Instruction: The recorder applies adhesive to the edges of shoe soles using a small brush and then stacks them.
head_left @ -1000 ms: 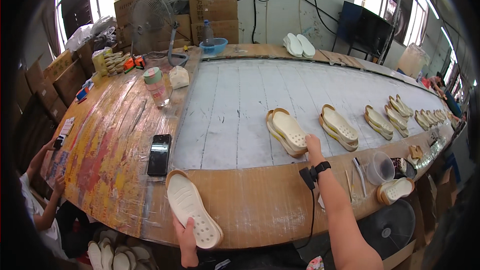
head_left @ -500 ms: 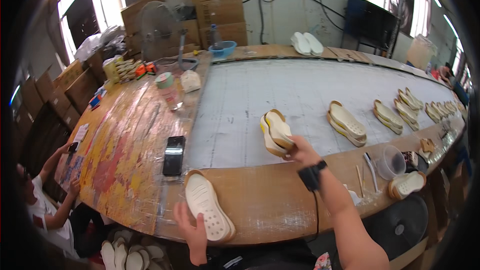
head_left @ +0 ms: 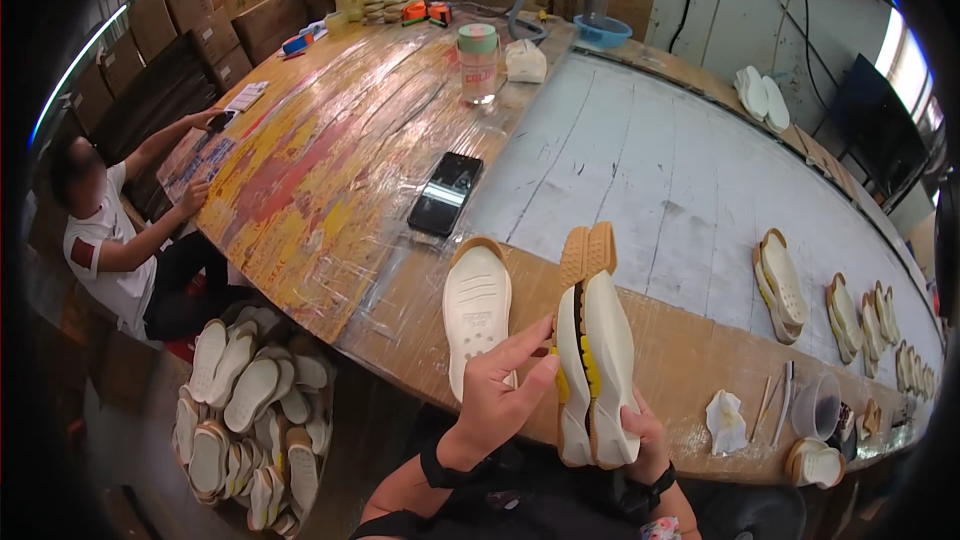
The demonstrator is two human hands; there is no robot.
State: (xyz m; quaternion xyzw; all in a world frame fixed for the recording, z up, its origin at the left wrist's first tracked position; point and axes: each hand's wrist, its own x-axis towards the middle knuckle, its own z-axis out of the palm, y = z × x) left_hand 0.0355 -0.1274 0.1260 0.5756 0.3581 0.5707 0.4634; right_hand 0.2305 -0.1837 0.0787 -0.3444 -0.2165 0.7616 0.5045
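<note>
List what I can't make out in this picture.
In the head view:
Right grip: most fingers hidden behind the held soles.
Flat-lying sole: lower end partly covered by the left grip.
Piled soles: lower ones buried under those on top.
Flowered fabric: cut off by the lower edge.
Far-right soles: too small for detail.

The broad table [head_left: 320, 200] here is bearing a black phone [head_left: 445, 194], a green-lidded bottle [head_left: 478, 68], a cream sole [head_left: 478, 305] and paired soles [head_left: 782, 290].
</note>
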